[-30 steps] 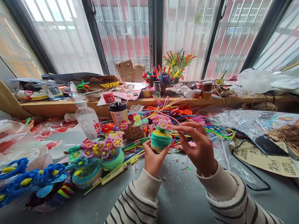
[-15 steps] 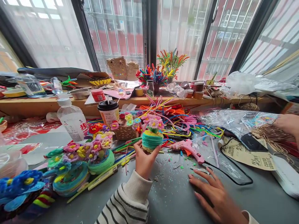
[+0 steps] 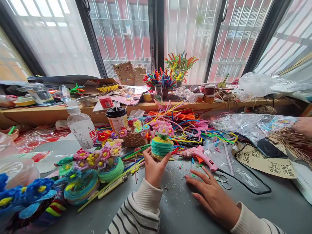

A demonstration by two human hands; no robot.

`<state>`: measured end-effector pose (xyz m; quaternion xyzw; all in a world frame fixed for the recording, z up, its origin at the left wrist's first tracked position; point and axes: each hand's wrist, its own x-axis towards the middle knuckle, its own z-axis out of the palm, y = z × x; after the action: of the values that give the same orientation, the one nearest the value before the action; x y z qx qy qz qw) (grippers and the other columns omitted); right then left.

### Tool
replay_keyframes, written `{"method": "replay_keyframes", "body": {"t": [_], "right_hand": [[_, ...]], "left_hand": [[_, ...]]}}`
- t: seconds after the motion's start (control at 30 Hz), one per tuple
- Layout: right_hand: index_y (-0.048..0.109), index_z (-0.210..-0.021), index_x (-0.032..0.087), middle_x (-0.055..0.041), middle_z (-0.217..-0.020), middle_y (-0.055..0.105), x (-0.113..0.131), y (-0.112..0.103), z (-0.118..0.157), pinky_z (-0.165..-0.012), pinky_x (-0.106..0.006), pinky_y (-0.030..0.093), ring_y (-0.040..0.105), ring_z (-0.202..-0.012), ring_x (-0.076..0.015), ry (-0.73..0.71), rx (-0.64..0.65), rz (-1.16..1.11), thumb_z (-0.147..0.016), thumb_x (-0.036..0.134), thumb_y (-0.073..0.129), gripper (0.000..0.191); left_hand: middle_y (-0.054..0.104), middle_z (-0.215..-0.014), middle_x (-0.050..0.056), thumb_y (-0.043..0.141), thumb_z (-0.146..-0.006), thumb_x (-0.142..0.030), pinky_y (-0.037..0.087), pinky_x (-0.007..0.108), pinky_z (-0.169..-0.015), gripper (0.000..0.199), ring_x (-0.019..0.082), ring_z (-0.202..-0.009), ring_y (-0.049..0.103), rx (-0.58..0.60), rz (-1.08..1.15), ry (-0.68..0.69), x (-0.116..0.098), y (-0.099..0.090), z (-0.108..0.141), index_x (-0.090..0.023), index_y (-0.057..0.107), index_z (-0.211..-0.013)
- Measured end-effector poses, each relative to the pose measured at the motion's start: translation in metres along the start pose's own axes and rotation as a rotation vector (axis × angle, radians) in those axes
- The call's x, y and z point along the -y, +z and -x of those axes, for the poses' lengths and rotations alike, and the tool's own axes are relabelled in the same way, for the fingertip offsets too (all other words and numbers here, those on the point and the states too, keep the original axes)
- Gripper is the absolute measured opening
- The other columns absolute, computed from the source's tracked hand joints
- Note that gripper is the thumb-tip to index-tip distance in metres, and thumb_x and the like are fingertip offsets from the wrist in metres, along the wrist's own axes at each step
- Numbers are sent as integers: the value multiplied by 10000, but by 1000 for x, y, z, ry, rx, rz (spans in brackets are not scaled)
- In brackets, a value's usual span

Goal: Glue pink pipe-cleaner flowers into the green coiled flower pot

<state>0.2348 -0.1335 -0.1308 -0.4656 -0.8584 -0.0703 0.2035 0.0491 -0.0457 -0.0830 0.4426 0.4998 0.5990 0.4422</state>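
My left hand grips the base of a small round pot wrapped in teal and yellow, with pink pipe-cleaner flowers on top. Fingers spread, my right hand rests palm down on the grey table and holds nothing. Small scissors lie just beyond it, partly hidden by the fingers. The pink glue gun is on the table behind my right hand, its black cord running right.
Other flower pots stand at the left, near a water bottle and a lidded cup. Loose pipe cleaners are heaped behind. Another person's hand is at the right edge, by brown twine.
My right hand has moved left, off the scissors, which now show more. My left hand still holds the pot. The whole view has shifted slightly.
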Motion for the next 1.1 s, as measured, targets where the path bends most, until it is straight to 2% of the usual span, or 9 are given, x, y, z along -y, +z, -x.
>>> {"method": "replay_keyframes", "body": {"t": [0.1, 0.3, 0.43, 0.57, 0.73, 0.83, 0.93, 1.03, 1.1], "right_hand": [[467, -1182, 237, -22, -1162, 569, 5, -5, 6, -1030, -398, 279, 419, -1175, -176, -30, 14, -16, -820, 340, 451, 377], [374, -1262, 225, -32, -1226, 517, 12, -7, -6, -1041, -461, 221, 306, -1248, -199, -162, 200, -40, -831, 412, 397, 470], [410, -1234, 204, -38, -1212, 530, 4, 1, -12, -1031, -461, 244, 368, -1211, -208, -39, 69, 20, -837, 377, 407, 433], [431, -1224, 211, -38, -1165, 566, -5, 7, -4, -1022, -434, 273, 424, -1169, -203, 30, -51, 83, -818, 376, 448, 439], [398, -1251, 210, -40, -1220, 522, -4, 9, -6, -1010, -451, 285, 395, -1191, -217, 44, -12, 82, -818, 398, 433, 474], [384, -1255, 201, -47, -1240, 502, -1, 11, -13, -1021, -501, 236, 363, -1213, -233, 20, 57, 39, -827, 402, 412, 474], [426, -1215, 210, -54, -1213, 527, 2, 9, -14, -1039, -494, 199, 348, -1223, -226, -38, 88, -22, -824, 396, 418, 433], [467, -1168, 226, -48, -1155, 571, 5, 7, -12, -1036, -460, 237, 377, -1205, -211, -77, 86, -83, -820, 366, 439, 376], [505, -1119, 231, -48, -1096, 602, 6, 4, -14, -1005, -440, 306, 441, -1152, -204, -53, 14, -124, -815, 319, 457, 320]], "left_hand": [[538, -986, 96, 734, -519, -307, 465, 355, -779, 614, 167, -810, 605, 0, -11, -4, 0, 0, 1, -180, 321, -956], [536, -957, 75, 737, -512, -289, 465, 357, -782, 607, 162, -806, 603, -8, -10, 4, -1, 0, 2, -179, 327, -946], [536, -953, 66, 741, -507, -293, 469, 343, -770, 608, 160, -804, 603, -14, 0, -4, 0, -1, 1, -184, 329, -942], [534, -961, 71, 732, -521, -325, 465, 362, -770, 608, 167, -805, 602, -12, -19, 14, 3, -1, -1, -188, 322, -949], [535, -963, 79, 725, -531, -316, 461, 364, -776, 608, 169, -811, 599, 12, -25, 7, 4, 0, -1, -185, 305, -952], [530, -977, 79, 724, -534, -292, 467, 340, -772, 602, 161, -816, 601, 8, 0, 3, 2, 0, 0, -184, 305, -951], [529, -971, 68, 727, -524, -296, 469, 320, -764, 598, 155, -809, 603, -8, 16, 6, 0, 0, 0, -184, 315, -942], [540, -939, 54, 734, -508, -307, 470, 317, -751, 600, 152, -783, 606, -5, 43, 7, -1, 1, 1, -186, 323, -928], [545, -928, 54, 740, -497, -305, 469, 326, -747, 606, 152, -767, 607, -4, 47, -2, -1, 1, 1, -186, 325, -923]]}}
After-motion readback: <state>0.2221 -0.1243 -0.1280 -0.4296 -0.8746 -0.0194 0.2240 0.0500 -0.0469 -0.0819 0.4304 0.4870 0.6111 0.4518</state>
